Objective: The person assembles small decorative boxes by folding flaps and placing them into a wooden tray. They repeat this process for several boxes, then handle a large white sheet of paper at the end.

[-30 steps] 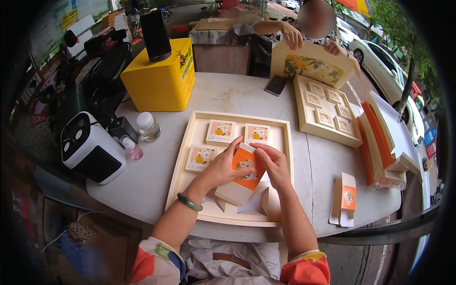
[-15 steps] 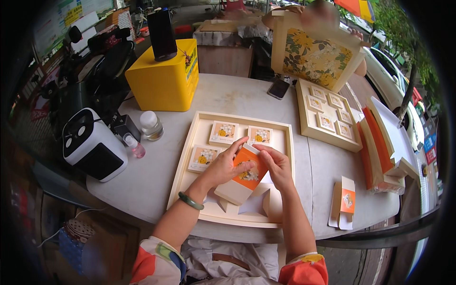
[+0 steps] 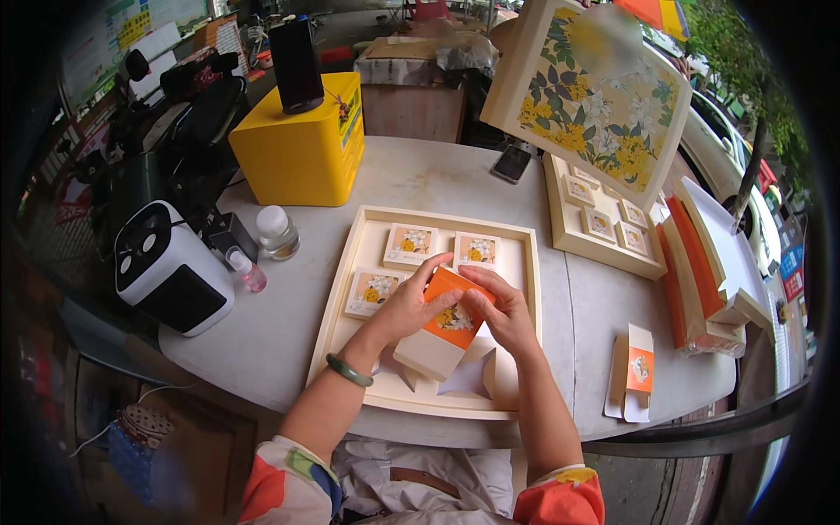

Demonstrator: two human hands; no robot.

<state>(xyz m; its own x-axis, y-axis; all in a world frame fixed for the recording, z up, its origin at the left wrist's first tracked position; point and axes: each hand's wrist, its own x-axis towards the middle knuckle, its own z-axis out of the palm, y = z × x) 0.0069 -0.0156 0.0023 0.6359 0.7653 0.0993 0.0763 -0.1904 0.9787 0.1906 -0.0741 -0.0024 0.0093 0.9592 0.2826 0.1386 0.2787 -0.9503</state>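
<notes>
Both my hands hold a small orange and cream carton [image 3: 448, 337] printed with flowers. My left hand [image 3: 409, 306] grips its left side, the thumb lying across the front. On the upper right side my right hand [image 3: 500, 308] has closed its fingers, thumb on the printed face. Beneath the carton is a shallow cream tray [image 3: 337, 389]. Three small square floral boxes sit in it: a left one [image 3: 373, 293], a top one [image 3: 410, 245] and a right one [image 3: 477, 250]. Folded pale card pieces [image 3: 468, 372] lie near the tray's front edge.
Across the table a person lifts a large floral box lid [image 3: 604, 105] over a second cream tray [image 3: 604, 254] of small boxes. A flattened carton [image 3: 632, 374] and stacked orange packaging [image 3: 700, 271] lie right. A yellow drawer box [image 3: 293, 144], white appliance [image 3: 175, 267] and bottles [image 3: 278, 234] stand left.
My right thumb and fingers have moved from the carton's top edge down onto its orange face; the white flap there no longer shows. The other person's lid has tilted and come nearer.
</notes>
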